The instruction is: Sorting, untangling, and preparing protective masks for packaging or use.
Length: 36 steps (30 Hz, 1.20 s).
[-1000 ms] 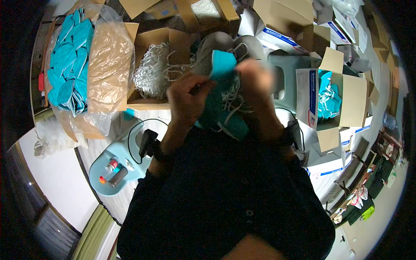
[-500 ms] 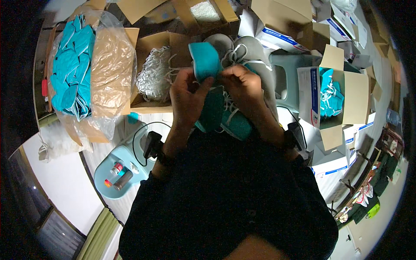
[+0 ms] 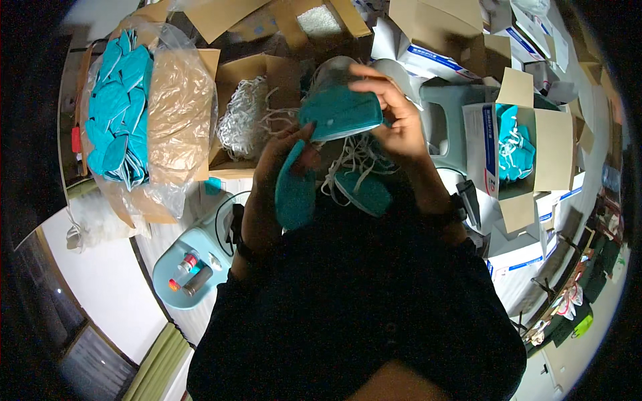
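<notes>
A teal folded face mask [image 3: 342, 115] is held crosswise in front of me. My left hand [image 3: 286, 148] grips its left end. A second teal mask [image 3: 294, 194] hangs below the same hand, seemingly held in the palm. My right hand [image 3: 398, 117] is at the other end of the upper mask, fingers curled round its edge and slightly blurred. Lower down, another teal mask [image 3: 363, 192] with white straps [image 3: 349, 167] lies against my lap.
An open carton of white straps [image 3: 242, 120] stands ahead on the left, beside a bagged heap of teal masks [image 3: 120, 100]. On the right, a carton [image 3: 552, 147] holds strapped masks, next to a grey-green stool [image 3: 453, 123]. A light-blue stool [image 3: 167, 264] bears bottles.
The upper mask has turned from upright to crosswise and moved right. My right hand has shifted to its right end. The second mask has moved left, under my left hand.
</notes>
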Tool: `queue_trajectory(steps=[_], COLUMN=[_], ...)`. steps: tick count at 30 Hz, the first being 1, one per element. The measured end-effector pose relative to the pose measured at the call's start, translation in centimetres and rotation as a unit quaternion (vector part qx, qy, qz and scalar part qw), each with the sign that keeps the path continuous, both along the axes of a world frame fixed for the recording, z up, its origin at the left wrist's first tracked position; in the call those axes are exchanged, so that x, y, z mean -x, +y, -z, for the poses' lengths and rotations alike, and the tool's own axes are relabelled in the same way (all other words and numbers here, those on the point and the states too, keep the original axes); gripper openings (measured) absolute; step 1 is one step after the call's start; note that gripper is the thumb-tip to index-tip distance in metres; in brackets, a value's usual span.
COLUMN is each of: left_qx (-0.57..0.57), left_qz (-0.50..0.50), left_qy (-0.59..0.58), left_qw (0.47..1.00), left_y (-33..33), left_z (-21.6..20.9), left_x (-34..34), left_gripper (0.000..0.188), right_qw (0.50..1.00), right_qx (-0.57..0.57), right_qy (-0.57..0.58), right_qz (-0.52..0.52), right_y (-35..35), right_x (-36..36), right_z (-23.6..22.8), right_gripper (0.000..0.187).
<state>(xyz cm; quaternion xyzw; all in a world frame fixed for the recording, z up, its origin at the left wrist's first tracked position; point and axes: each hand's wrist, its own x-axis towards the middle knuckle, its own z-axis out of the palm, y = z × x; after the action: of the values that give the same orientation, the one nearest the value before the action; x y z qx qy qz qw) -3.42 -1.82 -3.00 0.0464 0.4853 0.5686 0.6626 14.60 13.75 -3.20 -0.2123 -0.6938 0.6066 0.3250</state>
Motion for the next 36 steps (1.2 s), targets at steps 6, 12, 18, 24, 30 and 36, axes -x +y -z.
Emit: queue_trajectory(steps=[6,12,18,24,30,36], left_qx=[-0.001,-0.031,-0.089,-0.086,-0.033,-0.034], left_qz=[0.006,0.041,-0.003,0.018,-0.108,-0.11], left_qy=[0.459,0.59,0.627,0.62,0.451,0.406], left_qw=[0.888,0.806,0.774,0.78,0.885,0.907], left_y=[1.6,2.2,2.7,1.0,-0.5,0.9], left_z=[-2.6,-3.2,-2.5,-3.4,-2.0,-1.9], left_x=[-2.5,-2.8,-3.7,-3.4,-2.1,-2.3], left_gripper=[0.028,0.016,0.012,0.012,0.009,0.008], right_qw=[0.992,0.984,0.983,0.97,0.976,0.969], right_qx=[0.123,-0.042,-0.131,-0.194,-0.167,-0.221], right_qy=[-0.017,-0.092,-0.079,-0.069,-0.095,-0.089], right_qz=[0.013,0.146,0.102,0.126,0.106,0.062], right_y=[0.4,-0.3,-2.9,0.3,-0.7,-4.6], right_x=[-0.7,0.3,1.6,-0.5,-0.4,2.3], right_z=[1.2,0.4,-0.7,5.2,1.0,1.1], right_gripper=[0.008,0.021,0.025,0.005,0.012,0.014])
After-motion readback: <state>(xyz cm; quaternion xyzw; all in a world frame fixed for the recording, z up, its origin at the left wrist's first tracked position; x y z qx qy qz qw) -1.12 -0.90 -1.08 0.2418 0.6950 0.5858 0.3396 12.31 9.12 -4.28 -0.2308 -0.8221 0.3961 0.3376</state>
